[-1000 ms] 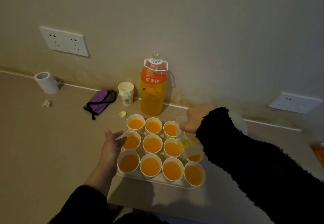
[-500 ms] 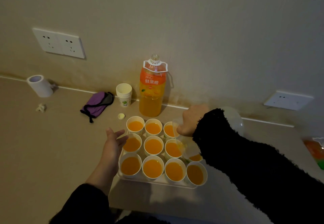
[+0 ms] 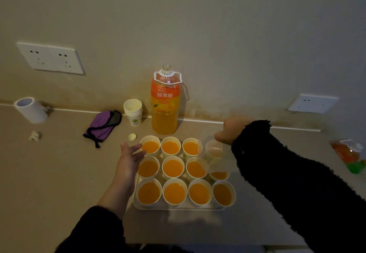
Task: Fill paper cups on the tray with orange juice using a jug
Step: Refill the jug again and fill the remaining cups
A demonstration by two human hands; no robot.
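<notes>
- Eleven cups (image 3: 172, 168) with orange juice are counted on the tray (image 3: 178, 208), set in tight rows at the lower middle of the frame. A twelfth place, at the upper right corner of the tray, is covered by the jug, so its level cannot be told.
- The cups are packed rim to rim, probably so that a small drip is caught by a neighbour cup or by the tray and not by the counter.
- The clear jug (image 3: 213, 150) is held tilted over the right column of cups, right of the centre of the frame. Almost no juice is seen in it, so the pouring is judged to be near its end.
- The right hand (image 3: 229, 131) is closed around the upper part of the jug, with the fingers curled. The handle itself is not seen clearly.
- The left hand (image 3: 129, 158) is open, fingers relaxed and a little spread, at the left edge of the tray beside the cups. Nothing is gripped by it. Whether the fingertips touch the nearest cup cannot be told. It is probably placed there to steady the tray.
- The bottle (image 3: 166, 104) stands uncapped against the wall, above the tray in the frame, with its cap (image 3: 132, 136) lying near, likely so that the jug can be refilled quickly.
</notes>
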